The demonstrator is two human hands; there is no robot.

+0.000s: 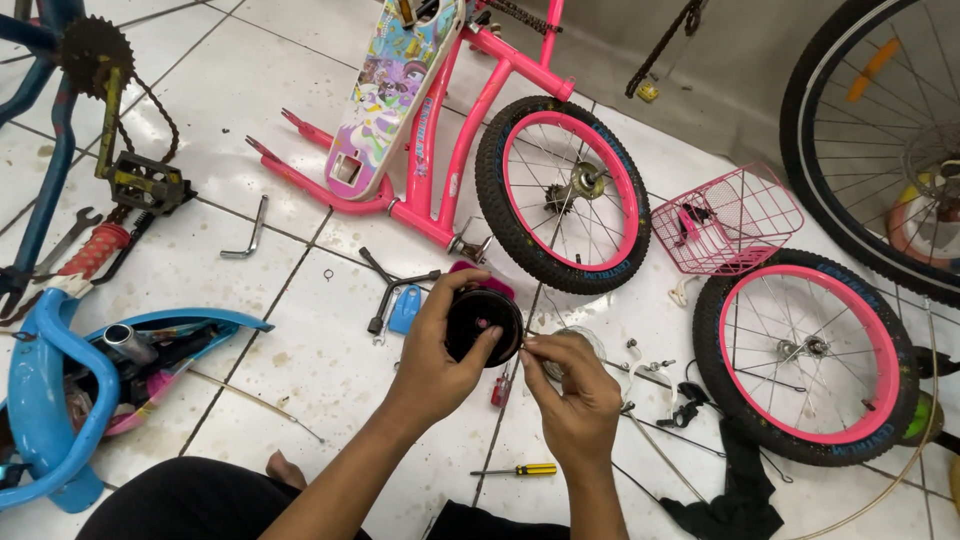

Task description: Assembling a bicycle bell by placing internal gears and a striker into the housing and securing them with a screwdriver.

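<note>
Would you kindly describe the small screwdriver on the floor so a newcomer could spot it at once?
Start at the pink-rimmed wheel lying flat on the white tiles at the right, then look left, just below the person's right hand. The screwdriver lies there pointing left. Its yellow-and-black handle sets it apart from the grey metal wrenches further up.

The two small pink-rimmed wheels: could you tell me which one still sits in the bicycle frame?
The upper wheel, beside the pink frame, sits in its rear fork. The other wheel lies loose on the tiles below the pink basket.

head camera, looking down, close overhead
</note>
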